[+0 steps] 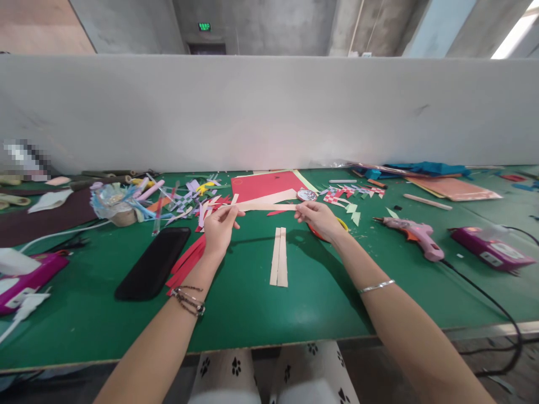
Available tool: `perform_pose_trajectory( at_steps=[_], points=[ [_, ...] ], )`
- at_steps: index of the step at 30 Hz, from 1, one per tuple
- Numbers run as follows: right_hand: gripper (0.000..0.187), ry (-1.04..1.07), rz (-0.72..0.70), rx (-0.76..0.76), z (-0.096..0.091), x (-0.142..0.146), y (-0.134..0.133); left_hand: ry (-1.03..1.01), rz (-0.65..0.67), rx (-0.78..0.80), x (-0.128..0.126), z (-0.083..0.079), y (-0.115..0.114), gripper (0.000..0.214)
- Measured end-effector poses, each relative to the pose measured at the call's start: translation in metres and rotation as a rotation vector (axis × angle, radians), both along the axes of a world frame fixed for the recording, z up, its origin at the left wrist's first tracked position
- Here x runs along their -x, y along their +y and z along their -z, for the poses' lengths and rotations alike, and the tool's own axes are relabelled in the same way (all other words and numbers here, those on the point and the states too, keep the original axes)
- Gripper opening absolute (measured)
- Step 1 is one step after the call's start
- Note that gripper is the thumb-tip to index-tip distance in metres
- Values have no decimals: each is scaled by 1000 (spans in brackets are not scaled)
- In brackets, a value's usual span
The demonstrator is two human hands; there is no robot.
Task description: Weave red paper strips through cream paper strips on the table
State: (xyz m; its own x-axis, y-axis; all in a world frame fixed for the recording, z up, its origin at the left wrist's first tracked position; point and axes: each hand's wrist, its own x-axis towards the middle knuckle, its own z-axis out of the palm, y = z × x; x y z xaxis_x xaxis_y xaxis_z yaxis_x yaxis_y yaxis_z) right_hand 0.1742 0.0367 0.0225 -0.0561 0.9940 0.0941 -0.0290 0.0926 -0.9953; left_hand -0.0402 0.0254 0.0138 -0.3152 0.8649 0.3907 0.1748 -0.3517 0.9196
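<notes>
Green and smooth, the table (248, 320) is the largest thing before the person, and its hard flat surface seems a good support if the paper needs to be pressed straight. Near its far side lies a red sheet (259, 186), matt and stiff-looking, with pale paper partly over it. To the left rests a black phone-like slab (154, 264), flat with rounded corners; to the right, a pink glue gun (415, 233) of hard plastic lies on its side, and it would be wise to mind its nozzle, because one cannot see whether it is hot. Next come the two hands: the left hand (219, 225) and the right hand (318, 217) are both raised over the table, each with thumb and finger pinching the held strip (269, 207). This strip, pale peach, thin and narrow, is stretched level between them, above the table and in front of the red sheet. To handle it well, the pull should be light and equal from both sides, since such paper could crease or twist. Below it, two pale strips (283, 264) lie side by side, long rectangles with a fine dark line between them, useful for comparing width. Smallest are the checked scraps (332, 194), red and white, with pointed ends.
</notes>
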Motion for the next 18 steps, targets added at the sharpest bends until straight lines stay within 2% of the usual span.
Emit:
perform_pose_trajectory(
  at_steps=[8, 18],
  points=[
    [28, -98, 64, -128, 1, -3, 2, 56, 67, -16, 2, 5, 2, 18],
    [26, -56, 47, -112, 1, -2, 2, 127, 40, -11, 2, 4, 2, 18]
  ],
)
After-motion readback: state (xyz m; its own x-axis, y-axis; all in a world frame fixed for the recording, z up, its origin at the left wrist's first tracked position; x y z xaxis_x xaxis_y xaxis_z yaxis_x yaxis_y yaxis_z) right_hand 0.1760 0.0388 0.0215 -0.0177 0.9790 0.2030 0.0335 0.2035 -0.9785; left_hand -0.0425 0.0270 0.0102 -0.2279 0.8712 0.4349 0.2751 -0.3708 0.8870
